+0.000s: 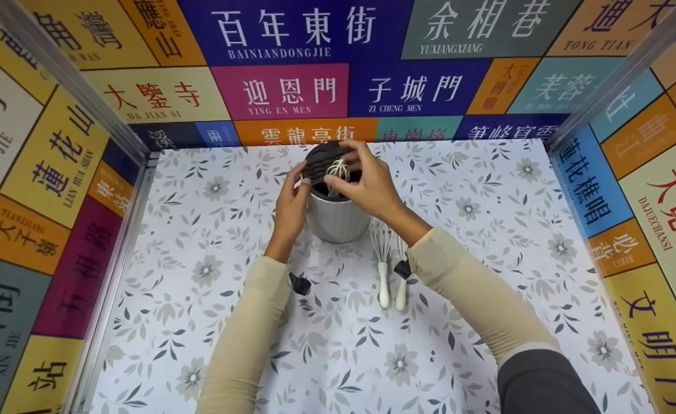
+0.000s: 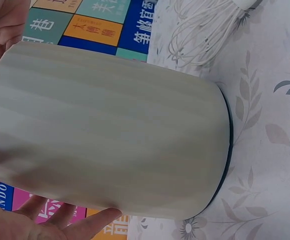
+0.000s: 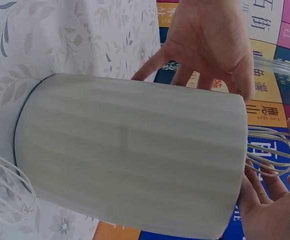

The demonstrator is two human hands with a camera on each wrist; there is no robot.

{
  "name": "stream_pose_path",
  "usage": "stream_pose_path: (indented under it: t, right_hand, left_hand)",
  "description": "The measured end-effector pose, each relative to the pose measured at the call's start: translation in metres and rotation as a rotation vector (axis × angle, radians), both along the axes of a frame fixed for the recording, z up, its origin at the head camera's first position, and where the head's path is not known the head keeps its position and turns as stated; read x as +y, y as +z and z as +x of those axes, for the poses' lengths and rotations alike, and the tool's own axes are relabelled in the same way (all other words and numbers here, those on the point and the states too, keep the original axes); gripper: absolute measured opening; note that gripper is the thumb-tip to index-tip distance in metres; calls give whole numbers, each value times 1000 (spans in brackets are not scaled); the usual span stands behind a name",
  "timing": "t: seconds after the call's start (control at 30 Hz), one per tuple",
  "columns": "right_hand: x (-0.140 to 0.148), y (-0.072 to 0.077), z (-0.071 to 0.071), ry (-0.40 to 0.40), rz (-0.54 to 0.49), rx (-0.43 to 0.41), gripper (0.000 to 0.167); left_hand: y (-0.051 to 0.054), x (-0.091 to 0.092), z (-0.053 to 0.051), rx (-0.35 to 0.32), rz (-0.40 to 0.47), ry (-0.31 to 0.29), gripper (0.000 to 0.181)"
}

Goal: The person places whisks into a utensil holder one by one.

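A pale grey, ribbed utensil holder (image 1: 338, 221) stands upright toward the back of the table. Its black insert (image 1: 321, 164) with wavy ridges shows at the top. My left hand (image 1: 291, 204) grips the holder's left side, thumb up by the rim and fingers along the wall. From the opening rises the wire head of a small whisk (image 1: 338, 167), and my right hand (image 1: 372, 181) pinches around these wires. The whisk's lower part is hidden inside. In the right wrist view, the whisk wires (image 3: 269, 145) project past the rim between my right thumb and fingers.
Two more whisks, one whisk (image 1: 382, 270) and another whisk (image 1: 401, 290), lie with white handles toward me, right of the holder. A floral cloth (image 1: 199, 322) covers the table. Printed sign panels (image 1: 291, 34) wall the back and both sides.
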State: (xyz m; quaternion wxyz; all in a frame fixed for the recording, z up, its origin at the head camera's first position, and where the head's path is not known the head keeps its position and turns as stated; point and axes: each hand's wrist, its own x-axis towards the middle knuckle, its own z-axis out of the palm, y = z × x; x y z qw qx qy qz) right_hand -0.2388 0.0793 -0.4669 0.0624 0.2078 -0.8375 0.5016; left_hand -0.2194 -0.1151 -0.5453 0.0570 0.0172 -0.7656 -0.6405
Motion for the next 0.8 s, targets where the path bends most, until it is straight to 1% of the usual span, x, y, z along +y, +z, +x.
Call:
stream_pose_path:
  t: [0.2,0.33,0.47,0.63,0.8]
  right_hand:
    - [14,4,-1,-19,-21,16,67]
    - [24,5,-1,-28,-55,8,64]
    - [36,6,1,-49,-92,-33,65]
    - [53,11,6,-86,-138,-82,64]
    - [76,14,10,-109,-214,-126,59]
  left_hand:
    - [0,2,-1,19,4,11,43]
    - [-1,2,-1,20,8,17,43]
    - [-1,3,-1,19,18,22,43]
    - [-1,3,-1,15,7,37,43]
    - [0,3,-1,13,7,44,42]
